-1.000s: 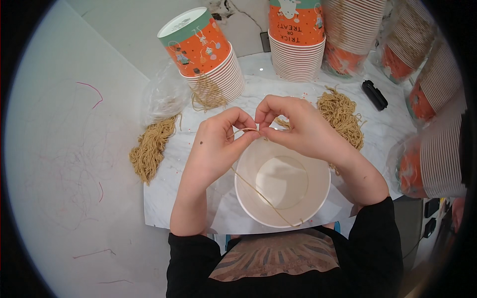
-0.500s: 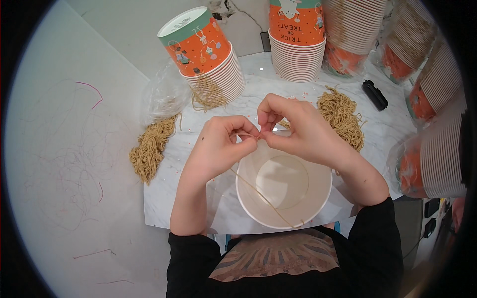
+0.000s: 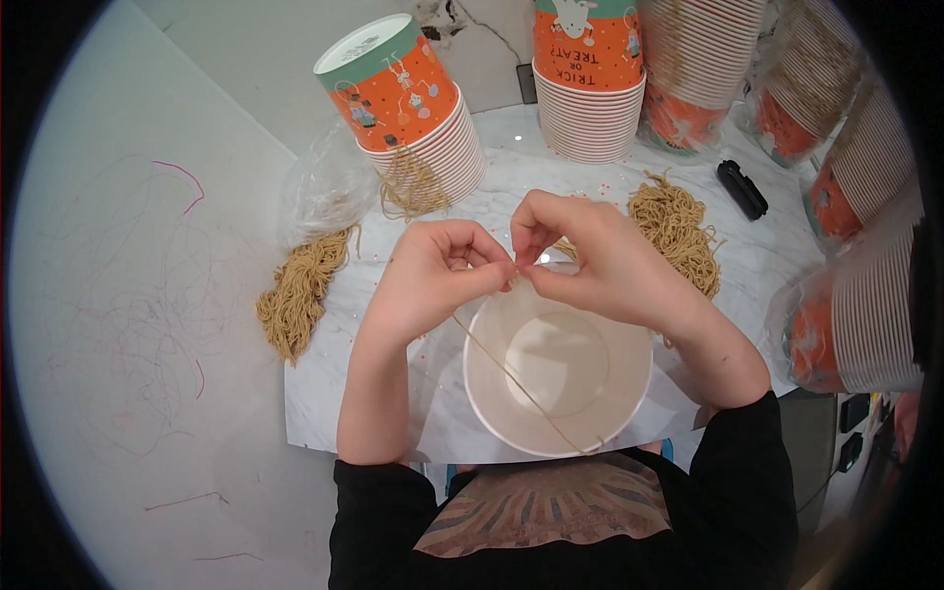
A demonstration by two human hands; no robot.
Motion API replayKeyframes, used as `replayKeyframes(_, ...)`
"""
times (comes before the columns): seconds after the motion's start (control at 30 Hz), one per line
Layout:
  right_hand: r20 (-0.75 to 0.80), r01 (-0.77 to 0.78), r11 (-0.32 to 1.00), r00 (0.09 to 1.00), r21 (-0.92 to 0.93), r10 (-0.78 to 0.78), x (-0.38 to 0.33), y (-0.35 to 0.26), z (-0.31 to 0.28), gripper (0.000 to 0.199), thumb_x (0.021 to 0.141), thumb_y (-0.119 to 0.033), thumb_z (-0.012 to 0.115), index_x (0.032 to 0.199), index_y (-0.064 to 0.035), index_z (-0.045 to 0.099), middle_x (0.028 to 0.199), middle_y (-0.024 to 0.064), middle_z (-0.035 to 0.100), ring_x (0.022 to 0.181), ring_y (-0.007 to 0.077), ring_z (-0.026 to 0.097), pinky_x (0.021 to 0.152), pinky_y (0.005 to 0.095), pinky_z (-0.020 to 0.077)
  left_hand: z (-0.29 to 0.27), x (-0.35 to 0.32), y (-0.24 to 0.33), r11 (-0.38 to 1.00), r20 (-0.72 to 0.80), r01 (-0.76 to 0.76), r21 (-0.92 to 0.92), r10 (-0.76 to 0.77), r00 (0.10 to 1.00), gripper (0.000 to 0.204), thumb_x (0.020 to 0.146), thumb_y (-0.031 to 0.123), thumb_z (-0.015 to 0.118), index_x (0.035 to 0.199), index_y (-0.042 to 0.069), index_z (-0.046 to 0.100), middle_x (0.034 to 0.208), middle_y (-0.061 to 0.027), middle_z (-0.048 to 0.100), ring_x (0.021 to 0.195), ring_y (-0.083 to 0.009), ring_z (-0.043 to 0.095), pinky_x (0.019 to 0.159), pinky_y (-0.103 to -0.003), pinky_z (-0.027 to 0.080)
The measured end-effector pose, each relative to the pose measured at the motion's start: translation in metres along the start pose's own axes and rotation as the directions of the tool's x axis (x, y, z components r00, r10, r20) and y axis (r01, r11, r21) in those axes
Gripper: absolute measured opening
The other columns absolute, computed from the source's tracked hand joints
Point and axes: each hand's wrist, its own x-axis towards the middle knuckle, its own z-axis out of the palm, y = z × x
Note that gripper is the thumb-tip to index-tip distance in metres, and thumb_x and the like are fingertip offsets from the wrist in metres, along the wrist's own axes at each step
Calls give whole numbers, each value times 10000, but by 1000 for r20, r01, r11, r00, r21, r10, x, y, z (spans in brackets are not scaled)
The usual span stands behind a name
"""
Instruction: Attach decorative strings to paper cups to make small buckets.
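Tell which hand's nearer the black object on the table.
Right: the right hand is left of the black object and lower in view; the left hand is farther left.

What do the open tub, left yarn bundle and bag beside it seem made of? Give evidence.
Tub: probably paperboard, smooth white, holding its round shape.
Yarn bundle: fibre, perhaps cotton; matte, tangled strands.
Bag: likely plastic film; see-through, glossy, crinkled.

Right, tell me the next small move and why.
Probably draw the tan cord gently snug: a slightly curved length crosses the white bucket from the near rim to the left hand, and the right hand is close beside it by the far rim.
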Motion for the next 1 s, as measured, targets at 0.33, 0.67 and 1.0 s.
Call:
replayKeyframes(0.33,61,44,964,998,-264,-29,-4,0,6,273,800,-232,806,889,-59,614,827,80,691,827,279,682,1056,504,421,-3,3,-1,999,-49,18,51,-15,999,95,824,7,731,897,-40,692,817,-55,721,748,-72,675,671,-199,524)
replayKeyframes(0.67,-24,19,955,999,-295,-27,-4,3,10,140,846,-179,741,820,-52,690,794,82,729,766,266,701,1085,517,417,-3,3,1,997,-71,26,78,-20,997,90,828,9,717,897,-43,692,820,-49,719,758,-68,679,679,-189,523)
replayKeyframes(1.0,-30,36,963,999,-267,-46,-3,5,12,83,832,-113,702,827,-47,652,784,84,712,772,268,698,1058,496,448,-4,4,-3,994,-42,1,107,3,999,74,847,29,697,899,-10,661,825,13,671,681,-14,580,618,-179,456)
